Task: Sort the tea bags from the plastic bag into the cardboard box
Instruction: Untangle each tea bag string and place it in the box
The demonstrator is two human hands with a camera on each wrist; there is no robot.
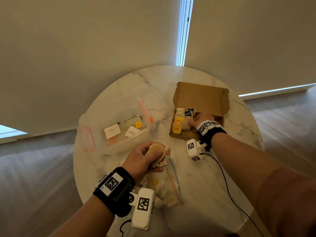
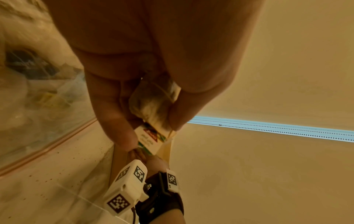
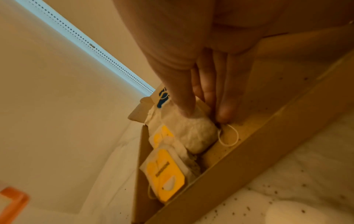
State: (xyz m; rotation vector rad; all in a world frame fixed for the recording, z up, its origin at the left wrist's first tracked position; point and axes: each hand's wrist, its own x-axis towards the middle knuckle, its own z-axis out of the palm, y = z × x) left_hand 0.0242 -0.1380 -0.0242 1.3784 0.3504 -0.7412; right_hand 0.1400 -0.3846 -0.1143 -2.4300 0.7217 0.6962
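On the right of the round table stands the open cardboard box [image 1: 201,98], its left end holding several tea bags with yellow tags [image 1: 177,125] and one with a blue tag [image 1: 188,114]. My right hand [image 1: 196,120] is inside the box. In the right wrist view, my right hand [image 3: 205,112] pinches the top of a white tea bag [image 3: 189,133] between thumb and fingers, beside the yellow tags [image 3: 164,172]. My left hand [image 1: 153,156] grips a tea bag [image 1: 154,147] above the zip plastic bag [image 1: 165,187]. In the left wrist view, its red-and-green tag [image 2: 151,137] hangs below the bag [image 2: 153,104].
A larger clear bag with an orange zip [image 1: 123,117] lies open at the left, holding loose paper tags and tea crumbs. A black cable [image 1: 222,175] runs over the marble table [image 1: 196,194] near my right arm. Tea crumbs dot the tabletop. Closed blinds stand behind the table.
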